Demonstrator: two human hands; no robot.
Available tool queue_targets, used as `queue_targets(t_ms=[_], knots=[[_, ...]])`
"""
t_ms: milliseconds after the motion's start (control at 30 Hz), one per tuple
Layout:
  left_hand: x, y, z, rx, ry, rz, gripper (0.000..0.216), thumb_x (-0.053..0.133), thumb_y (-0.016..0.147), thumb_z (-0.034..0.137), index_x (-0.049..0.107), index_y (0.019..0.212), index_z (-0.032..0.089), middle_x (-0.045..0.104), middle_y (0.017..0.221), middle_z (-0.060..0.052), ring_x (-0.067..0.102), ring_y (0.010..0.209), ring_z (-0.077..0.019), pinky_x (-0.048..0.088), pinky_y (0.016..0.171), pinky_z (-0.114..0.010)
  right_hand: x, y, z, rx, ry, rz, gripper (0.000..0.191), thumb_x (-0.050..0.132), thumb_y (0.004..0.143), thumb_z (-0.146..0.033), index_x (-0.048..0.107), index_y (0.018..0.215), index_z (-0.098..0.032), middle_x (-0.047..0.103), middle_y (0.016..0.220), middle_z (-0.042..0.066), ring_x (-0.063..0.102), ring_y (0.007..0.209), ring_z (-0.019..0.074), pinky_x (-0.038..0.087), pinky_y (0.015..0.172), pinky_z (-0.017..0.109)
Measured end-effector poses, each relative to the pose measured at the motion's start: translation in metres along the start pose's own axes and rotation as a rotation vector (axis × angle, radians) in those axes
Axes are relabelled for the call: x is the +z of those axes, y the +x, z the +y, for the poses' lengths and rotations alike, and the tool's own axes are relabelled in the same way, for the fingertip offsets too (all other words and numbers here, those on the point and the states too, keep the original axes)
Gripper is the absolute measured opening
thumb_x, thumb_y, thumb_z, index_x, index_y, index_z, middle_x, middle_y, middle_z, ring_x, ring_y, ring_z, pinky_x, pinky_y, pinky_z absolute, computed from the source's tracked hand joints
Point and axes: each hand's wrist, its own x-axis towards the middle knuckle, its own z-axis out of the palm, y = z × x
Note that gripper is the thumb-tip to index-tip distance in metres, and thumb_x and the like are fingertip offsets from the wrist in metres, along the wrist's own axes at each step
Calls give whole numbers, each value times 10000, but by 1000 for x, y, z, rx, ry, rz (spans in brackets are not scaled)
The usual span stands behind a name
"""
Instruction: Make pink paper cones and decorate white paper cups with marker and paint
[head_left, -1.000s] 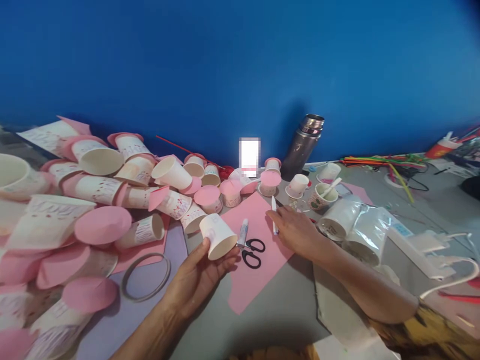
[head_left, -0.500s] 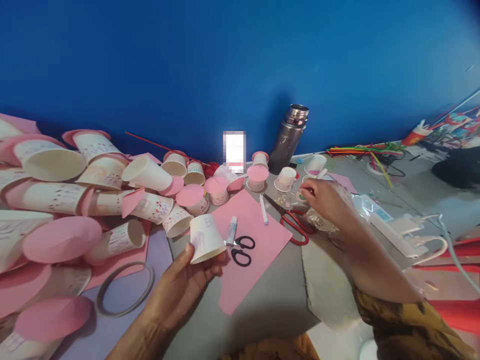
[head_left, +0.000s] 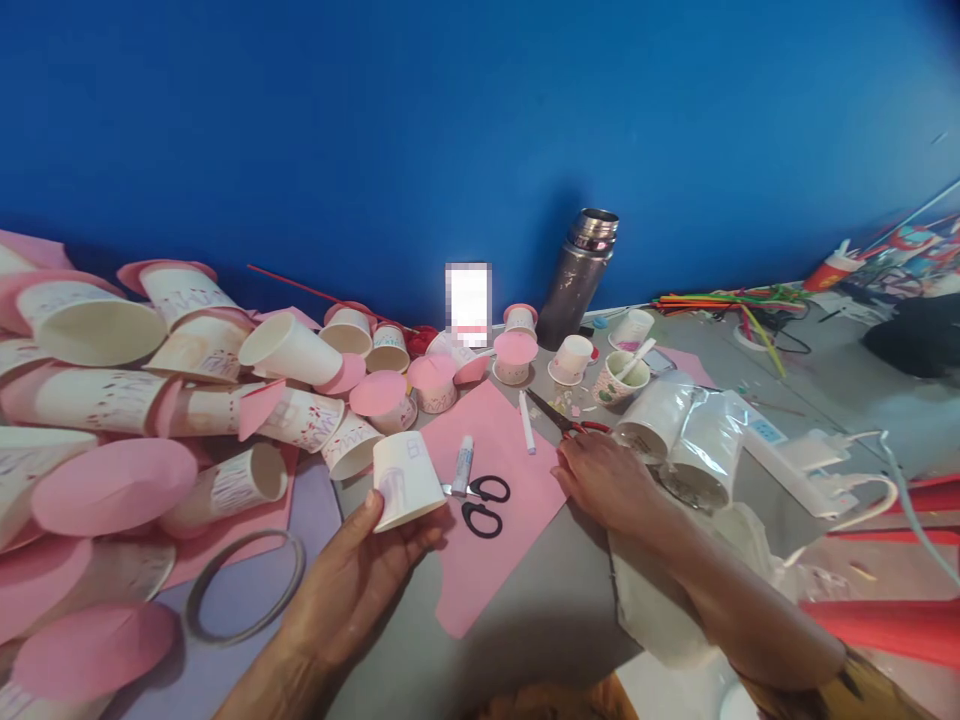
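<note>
Largest first: behind both grips we note a blue wall (head_left: 315,140), and beneath them a grey table (head_left: 559,590). Left of the left grip spreads a heap of decorated paper cups (head_left: 214,410), many topped with pink paper cones. A pink paper sheet (head_left: 499,440) lies between the grips, and a purple sheet (head_left: 315,500) left of the left one. Beyond the right grip leans an open-mouthed flask (head_left: 574,290); just right of that grip sit cups in clear plastic (head_left: 701,450). The left hand (head_left: 364,575) is palm-up, half curled, its thumb on the near wall of a white paper cup (head_left: 405,475) and its fingers underneath. The right hand (head_left: 611,485) is palm-down over the handles of red-handled scissors (head_left: 551,412); its fingertips are hidden, so we cannot tell how far they close or whether they grasp. The held cup tilts, mouth downward, and shows a purple window and arch. Left of its grip rests a grey ring (head_left: 193,605); right of it, black-handled scissors (head_left: 475,488) with a small tube (head_left: 464,462) over the blades. Smallest, just beyond the right grip: a white marker (head_left: 527,425).
</note>
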Motion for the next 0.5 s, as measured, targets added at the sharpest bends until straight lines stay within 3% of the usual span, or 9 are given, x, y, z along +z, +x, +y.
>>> queue_targets(t_ms=[100, 267, 500], knots=[[-1, 3, -2, -14, 8, 9, 468, 780, 869, 293, 677, 1303, 150, 812, 1078, -159, 786, 877, -315, 678, 725, -426, 6, -4, 2, -34, 50, 38, 235, 558, 1043, -286, 767, 1085, -188, 723, 1197, 137, 658, 1155, 303, 521, 877, 379], [-1, 1, -2, -48, 24, -17, 485, 798, 864, 314, 698, 1300, 123, 785, 1219, -182, 759, 1094, -371, 639, 974, -517, 17, -9, 2, -118, 153, 182, 178, 628, 1006, -283, 785, 1008, -199, 663, 1237, 129, 583, 1171, 319, 486, 1007, 452], [-9, -15, 11, -188, 119, -9, 488, 705, 941, 204, 653, 1415, 102, 763, 1281, -195, 736, 1192, -356, 590, 1078, -496, 30, -19, -18, -258, 212, 173, 163, 663, 993, -279, 748, 1081, -171, 680, 1344, 144, 592, 1179, 317, 499, 1006, 467]])
